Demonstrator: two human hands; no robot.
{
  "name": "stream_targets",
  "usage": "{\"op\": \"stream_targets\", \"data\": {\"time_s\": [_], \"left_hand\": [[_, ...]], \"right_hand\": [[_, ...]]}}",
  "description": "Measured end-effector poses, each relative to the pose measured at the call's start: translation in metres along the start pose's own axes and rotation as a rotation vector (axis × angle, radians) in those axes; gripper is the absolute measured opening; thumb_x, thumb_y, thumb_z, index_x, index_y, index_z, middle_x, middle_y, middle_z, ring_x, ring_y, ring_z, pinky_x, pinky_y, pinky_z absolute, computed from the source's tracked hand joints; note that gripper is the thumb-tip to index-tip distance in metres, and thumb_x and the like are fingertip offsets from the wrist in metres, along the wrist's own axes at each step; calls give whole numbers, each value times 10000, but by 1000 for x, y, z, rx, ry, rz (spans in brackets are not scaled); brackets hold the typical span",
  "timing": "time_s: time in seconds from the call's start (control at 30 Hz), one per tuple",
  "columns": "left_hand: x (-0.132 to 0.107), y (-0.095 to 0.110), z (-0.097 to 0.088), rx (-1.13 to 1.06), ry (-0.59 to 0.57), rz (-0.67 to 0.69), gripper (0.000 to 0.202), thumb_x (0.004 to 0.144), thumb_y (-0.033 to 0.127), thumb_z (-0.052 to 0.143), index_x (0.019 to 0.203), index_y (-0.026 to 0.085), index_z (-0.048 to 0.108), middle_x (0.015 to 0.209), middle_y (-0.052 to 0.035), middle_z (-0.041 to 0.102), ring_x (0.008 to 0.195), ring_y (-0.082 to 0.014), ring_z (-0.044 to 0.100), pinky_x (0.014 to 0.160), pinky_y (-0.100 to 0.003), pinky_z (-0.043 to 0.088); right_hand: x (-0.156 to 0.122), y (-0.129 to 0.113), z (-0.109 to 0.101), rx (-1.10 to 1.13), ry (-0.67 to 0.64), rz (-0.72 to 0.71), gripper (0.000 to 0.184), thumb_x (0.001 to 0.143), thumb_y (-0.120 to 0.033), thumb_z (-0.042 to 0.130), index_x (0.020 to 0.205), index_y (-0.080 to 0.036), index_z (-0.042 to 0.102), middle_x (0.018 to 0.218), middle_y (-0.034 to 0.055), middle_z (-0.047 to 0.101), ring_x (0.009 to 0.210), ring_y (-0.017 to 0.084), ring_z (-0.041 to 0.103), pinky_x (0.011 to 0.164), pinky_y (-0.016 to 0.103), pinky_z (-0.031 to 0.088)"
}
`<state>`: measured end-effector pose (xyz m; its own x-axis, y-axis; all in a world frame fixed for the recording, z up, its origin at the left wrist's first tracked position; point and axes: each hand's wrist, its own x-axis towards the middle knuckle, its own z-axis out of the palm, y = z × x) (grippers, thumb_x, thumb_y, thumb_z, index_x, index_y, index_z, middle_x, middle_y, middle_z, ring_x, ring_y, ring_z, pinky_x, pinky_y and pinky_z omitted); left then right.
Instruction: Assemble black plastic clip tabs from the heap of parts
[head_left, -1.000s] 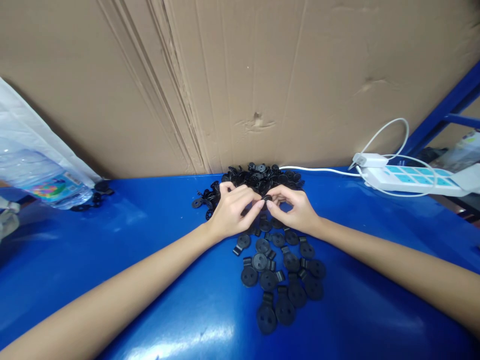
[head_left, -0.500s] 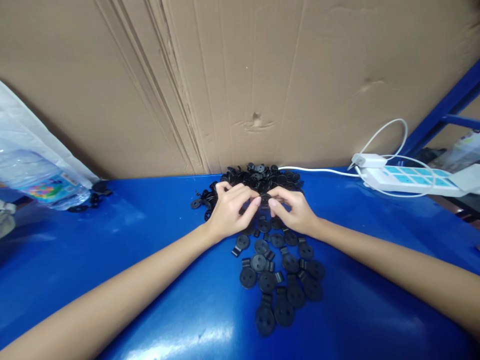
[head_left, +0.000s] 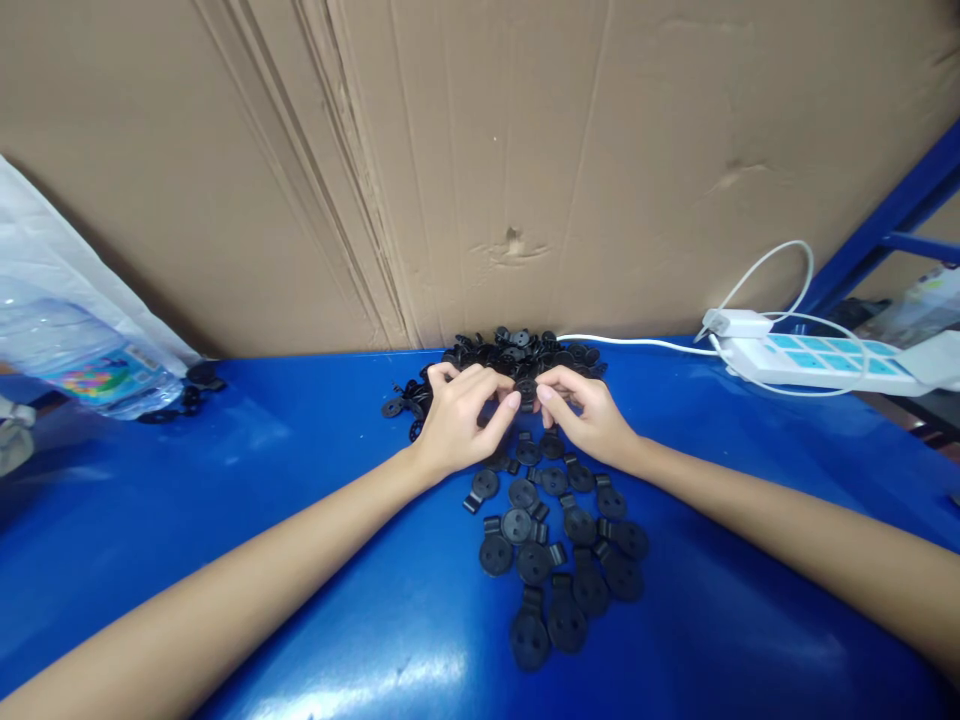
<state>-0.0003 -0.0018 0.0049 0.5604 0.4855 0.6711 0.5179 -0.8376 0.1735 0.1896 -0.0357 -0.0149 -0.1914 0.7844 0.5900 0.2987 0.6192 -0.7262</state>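
Left hand point(head_left: 461, 415) and right hand point(head_left: 589, 418) at near edge of black plastic disc heap point(head_left: 519, 342), pinches part-open, can't tell if holding; meet squarely, clear of black round tabbed plastic pieces point(head_left: 517, 526) in front of heap.

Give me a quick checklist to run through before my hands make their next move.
1. Left hand and right hand both in view: ok.
2. Firm grip at the fingertips: cannot tell, dark parts behind blend in.
3. Black discs in front lying separately: not ok, several touch or overlap.
4. White cord clear of the black pile: not ok, it appears to reach its back edge.
5. Plastic bottle away from both hands: ok, far left.
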Motion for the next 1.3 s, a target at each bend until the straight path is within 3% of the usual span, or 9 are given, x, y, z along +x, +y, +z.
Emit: {"op": "stream_targets", "data": {"time_s": [0.27,0.6,0.83,1.3], "left_hand": [[0,-1,2,48,22,42,150,927,273,507,836,176,576,758,24,664,743,-141,614,771,-384,246],[0,1,0,60,3,29,138,896,320,548,919,192,595,818,22,676,789,-148,624,785,-383,250],[0,1,0,88,8,48,160,917,331,533,905,187,603,825,5,694,777,-154,619,786,-385,249],[-1,-1,1,107,-45,114,187,967,291,463,936,172,604,817,-14,702,762,-157,608,784,-382,247]], "right_hand": [[1,4,1,-145,73,-66,173,928,-253,512,1064,-189,599,749,11,608,660,127,574,612,256,485],[0,2,2,-169,92,-143,125,884,-195,547,988,-181,616,767,23,645,668,129,604,622,257,508],[0,-1,2,-184,67,-150,112,881,-224,556,961,-183,623,687,8,629,604,128,588,595,265,510],[0,1,0,-178,58,-135,146,954,-284,493,890,-190,585,718,15,645,645,131,618,592,243,497]]}}
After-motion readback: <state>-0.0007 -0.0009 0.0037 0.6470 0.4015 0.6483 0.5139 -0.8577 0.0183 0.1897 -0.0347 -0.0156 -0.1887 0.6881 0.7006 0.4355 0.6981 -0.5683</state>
